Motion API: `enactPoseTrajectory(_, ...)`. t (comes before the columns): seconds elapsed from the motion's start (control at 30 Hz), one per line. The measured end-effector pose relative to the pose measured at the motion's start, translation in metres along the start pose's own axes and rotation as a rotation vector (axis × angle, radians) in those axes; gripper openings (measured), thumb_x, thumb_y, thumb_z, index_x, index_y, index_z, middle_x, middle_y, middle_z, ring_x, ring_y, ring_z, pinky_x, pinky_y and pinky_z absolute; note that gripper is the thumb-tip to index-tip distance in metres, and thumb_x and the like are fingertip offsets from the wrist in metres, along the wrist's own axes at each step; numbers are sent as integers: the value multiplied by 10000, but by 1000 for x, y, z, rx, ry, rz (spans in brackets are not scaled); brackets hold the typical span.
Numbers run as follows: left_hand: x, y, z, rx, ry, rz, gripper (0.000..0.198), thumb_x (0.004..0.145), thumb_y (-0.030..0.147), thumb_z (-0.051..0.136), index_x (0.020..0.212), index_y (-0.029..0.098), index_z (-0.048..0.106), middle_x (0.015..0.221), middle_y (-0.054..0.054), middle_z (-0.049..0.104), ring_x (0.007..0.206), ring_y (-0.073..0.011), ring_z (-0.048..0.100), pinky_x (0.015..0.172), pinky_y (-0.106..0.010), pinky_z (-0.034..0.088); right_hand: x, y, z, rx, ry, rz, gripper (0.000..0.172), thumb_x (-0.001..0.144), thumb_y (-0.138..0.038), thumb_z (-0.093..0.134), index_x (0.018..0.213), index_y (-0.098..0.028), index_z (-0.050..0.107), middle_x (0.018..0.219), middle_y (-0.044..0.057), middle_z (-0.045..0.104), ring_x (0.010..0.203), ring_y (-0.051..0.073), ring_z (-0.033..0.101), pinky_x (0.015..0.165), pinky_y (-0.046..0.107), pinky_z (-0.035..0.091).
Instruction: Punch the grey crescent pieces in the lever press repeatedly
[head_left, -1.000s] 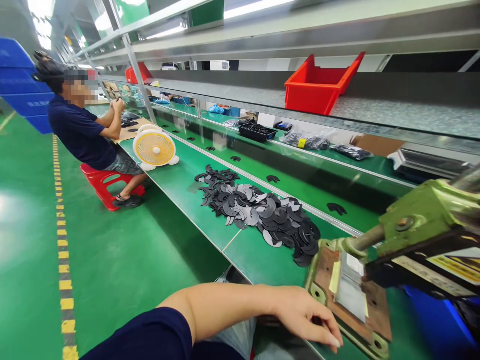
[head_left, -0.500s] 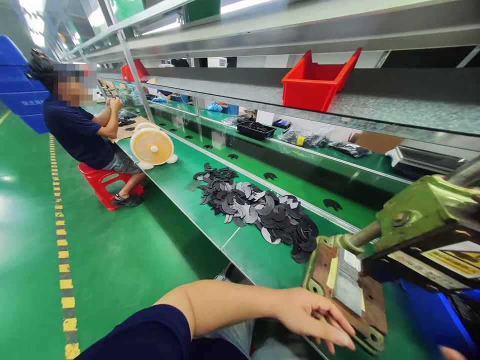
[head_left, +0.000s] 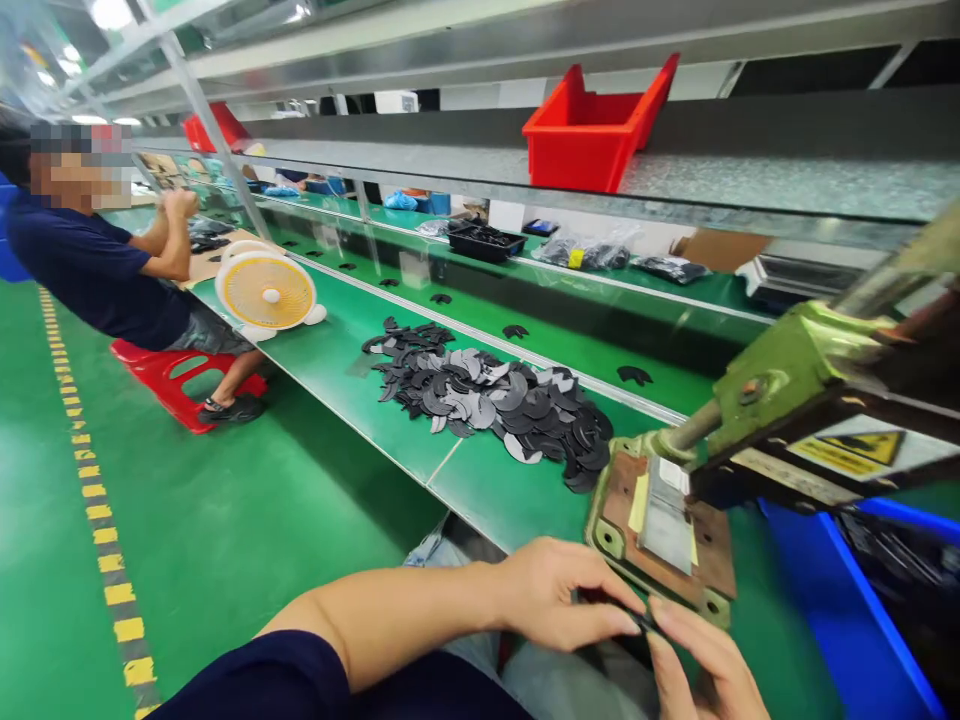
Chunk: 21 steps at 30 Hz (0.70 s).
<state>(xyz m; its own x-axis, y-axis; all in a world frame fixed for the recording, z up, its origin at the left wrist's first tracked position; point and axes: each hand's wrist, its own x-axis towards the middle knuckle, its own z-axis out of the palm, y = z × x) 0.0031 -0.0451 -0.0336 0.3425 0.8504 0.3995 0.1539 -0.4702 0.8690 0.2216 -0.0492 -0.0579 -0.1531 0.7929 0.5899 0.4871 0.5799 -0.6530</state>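
My left hand (head_left: 551, 595) and my right hand (head_left: 709, 660) meet in front of the bench edge, above my lap. Pinched between the fingertips of both is a small, dark, thin piece (head_left: 643, 622), mostly hidden by the fingers. Just beyond them stands a green hand press (head_left: 780, 370), with a grey metal block (head_left: 667, 530) and yellow tape on its brown base. To the left of the press, a heap of flat, black and grey crescent-shaped pieces (head_left: 517, 400) lies on the green bench.
A blue bin (head_left: 840, 600) with dark parts sits right of the press. Farther left are a white-and-yellow fan (head_left: 270, 292) and a seated co-worker (head_left: 90, 270) on a red stool. Dark pieces lie spaced along the green belt (head_left: 570, 355). A red bin (head_left: 574, 150) rests on the shelf above.
My right hand has come in from the lower right edge to meet my left. The left fingers, spread beside the press base before, now pinch the dark piece. The view has shifted rightward.
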Motion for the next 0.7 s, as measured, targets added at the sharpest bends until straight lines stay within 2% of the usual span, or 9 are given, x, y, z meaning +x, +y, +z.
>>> enactPoseTrajectory(0.1,-7,13,-3,37,87,115,250,985,337,683,1098,144,795,1017,-124,822,926,-189,766,886,-296,605,-3,-15,-2,22,-21,-12,180,932,-257,708,1104,-308,718,1068,89,765,1022,254,740,886,477,643)
enactPoseTrajectory(0.17,-11,15,-3,56,111,114,197,973,277,709,1124,174,783,1021,-105,817,919,-182,761,860,-298,607,-3,-22,-2,95,-9,-44,214,926,-190,702,1120,-280,718,1053,74,761,1008,228,733,876,441,638)
enactPoseTrajectory(0.27,-15,12,-2,53,103,107,213,959,215,726,1167,187,762,1016,-89,798,900,-167,749,823,-287,604,-3,-26,-2,140,-17,-11,291,921,-124,689,1173,-268,707,1083,61,747,1034,202,720,907,407,616)
enactPoseTrajectory(0.7,-20,11,1,56,68,98,258,948,153,730,1203,194,737,1032,-75,783,916,-152,732,828,-280,599,-7,-24,-5,157,-38,19,302,926,-112,693,1182,-272,710,1076,42,746,1018,183,708,893,383,598)
